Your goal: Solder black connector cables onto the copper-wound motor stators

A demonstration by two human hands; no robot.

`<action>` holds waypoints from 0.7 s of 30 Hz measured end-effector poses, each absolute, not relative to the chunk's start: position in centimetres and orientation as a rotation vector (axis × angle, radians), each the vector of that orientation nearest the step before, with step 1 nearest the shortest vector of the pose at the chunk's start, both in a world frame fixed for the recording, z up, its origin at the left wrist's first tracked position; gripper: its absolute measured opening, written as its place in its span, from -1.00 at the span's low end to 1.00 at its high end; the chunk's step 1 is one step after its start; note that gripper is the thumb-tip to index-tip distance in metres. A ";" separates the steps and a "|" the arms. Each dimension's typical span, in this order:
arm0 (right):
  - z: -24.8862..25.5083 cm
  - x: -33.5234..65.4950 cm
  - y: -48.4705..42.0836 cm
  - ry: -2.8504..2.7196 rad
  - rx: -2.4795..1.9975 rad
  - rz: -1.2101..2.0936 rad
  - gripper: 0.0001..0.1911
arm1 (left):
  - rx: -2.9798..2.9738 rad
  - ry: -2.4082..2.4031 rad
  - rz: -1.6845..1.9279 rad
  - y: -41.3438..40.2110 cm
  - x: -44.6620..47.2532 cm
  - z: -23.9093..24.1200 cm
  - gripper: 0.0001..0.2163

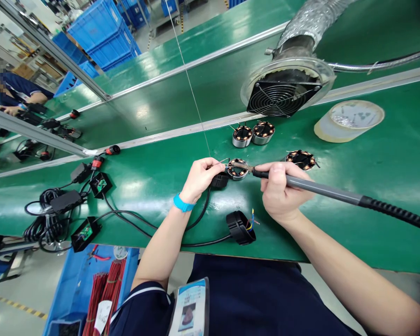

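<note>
My right hand point(283, 189) grips a grey-handled soldering iron point(324, 190), its tip over a round motor stator point(238, 176) with copper windings. My left hand point(203, 176) is pinched at the stator's left edge, where a thin solder wire point(192, 88) hanging from above reaches the fingers. The exact hold is partly hidden by the fingertips. Under that hand, a black round cap point(220, 181) with a cable sits beside the stator. Nearer to me lies another black cap point(238, 228) with coloured wire ends sticking out. A further stator point(301, 161) is partly behind my right hand.
Two stators point(242, 136) stand near the back rail, below a fume fan point(280, 99) with a foil duct. A translucent tub point(350, 121) is at right. Cables and open black boxes point(86, 234) lie left. A blue bin point(65, 284) holds red wire bundles. Another person point(24, 93) is at far left.
</note>
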State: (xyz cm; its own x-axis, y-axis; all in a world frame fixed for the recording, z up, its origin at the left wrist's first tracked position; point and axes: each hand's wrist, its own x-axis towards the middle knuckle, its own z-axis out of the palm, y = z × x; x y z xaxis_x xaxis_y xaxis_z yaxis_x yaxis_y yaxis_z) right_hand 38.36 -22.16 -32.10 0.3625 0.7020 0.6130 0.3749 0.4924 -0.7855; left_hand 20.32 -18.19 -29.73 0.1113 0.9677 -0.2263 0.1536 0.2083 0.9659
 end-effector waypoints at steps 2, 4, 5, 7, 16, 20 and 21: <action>-32.1 38.4 -22.1 -1.235 -1.121 0.282 -0.59 | 1.206 1.312 0.880 -18.2 20.3 -29.8 -0.77; -32.0 38.3 -22.1 -1.242 -1.123 0.287 -0.58 | 1.209 1.312 0.881 -18.2 20.3 -29.8 -0.77; -32.0 38.3 -22.1 -1.242 -1.119 0.289 -0.58 | 1.208 1.310 0.882 -18.2 20.3 -29.8 -0.77; -32.0 38.2 -22.1 -1.235 -1.106 0.297 -0.60 | 1.203 1.307 0.885 -18.2 20.3 -29.7 -0.77; -31.9 38.3 -21.8 -1.275 -1.038 0.283 -0.69 | 1.190 1.296 0.899 -18.2 20.4 -29.6 -0.78; -31.8 38.4 -22.1 -1.288 -1.022 0.265 -0.67 | 1.185 1.296 0.896 -18.2 20.4 -29.7 -0.77; -31.8 38.4 -22.2 -1.295 -1.019 0.259 -0.67 | 1.183 1.295 0.895 -18.2 20.4 -29.7 -0.77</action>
